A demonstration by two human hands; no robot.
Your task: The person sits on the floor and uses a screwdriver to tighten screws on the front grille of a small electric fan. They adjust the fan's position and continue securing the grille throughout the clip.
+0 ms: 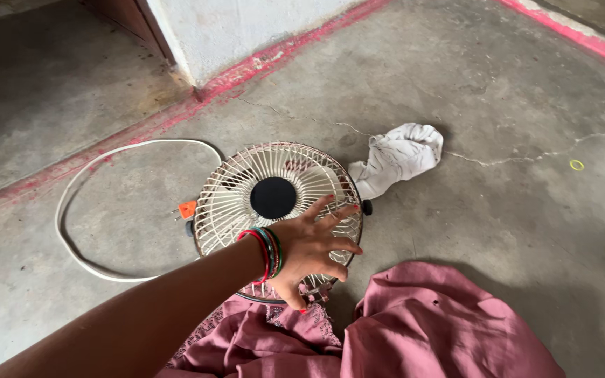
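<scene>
A small table fan [232,196] lies face up on the concrete floor, with a cream wire grille and a black round hub [273,197]. My left hand [313,248] rests on the near right part of the grille. Its fingers are spread over the wires and the thumb is down at the near rim. Red and green bangles [266,252] circle the wrist. My right hand is out of view.
The fan's white cord [78,210] loops on the floor at left, with an orange plug part [188,208] by the rim. A crumpled white cloth [397,157] lies at the fan's far right. Pink fabric [428,322] covers my lap. A small yellow ring [577,165] lies at right. A wall corner [197,42] stands at the back.
</scene>
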